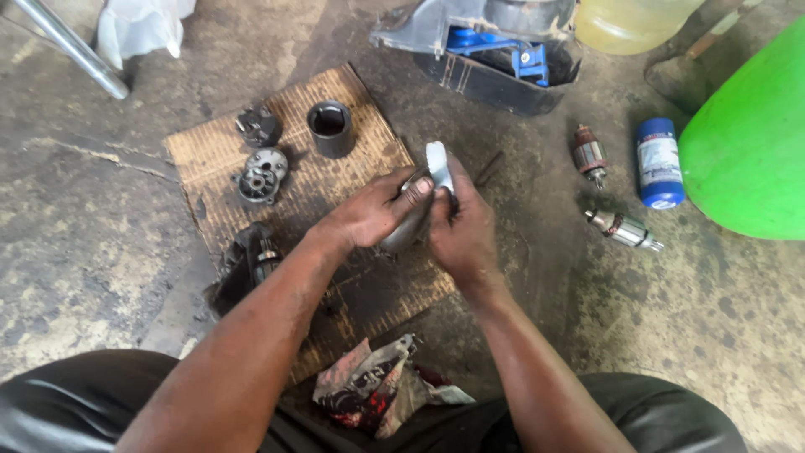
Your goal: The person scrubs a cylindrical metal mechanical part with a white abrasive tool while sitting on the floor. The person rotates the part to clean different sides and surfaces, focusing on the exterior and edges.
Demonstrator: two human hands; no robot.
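Observation:
My left hand [373,211] grips a grey metal part [408,226], curved and dull, above a brown mat [210,159] on the floor. My right hand [464,231] presses a folded white strip [438,164], like sandpaper or cloth, against the top of that part. Both hands meet over the mat's right edge. Most of the metal part is hidden behind my fingers.
On the mat lie a black cylinder housing [330,127], a round end cover [262,175], a dark bracket [258,126] and a greasy part [254,260]. Two motor armatures [590,155] [625,230], a blue can [658,163], a green container [750,147], a toolbox [495,54] and a rag [377,386] surround me.

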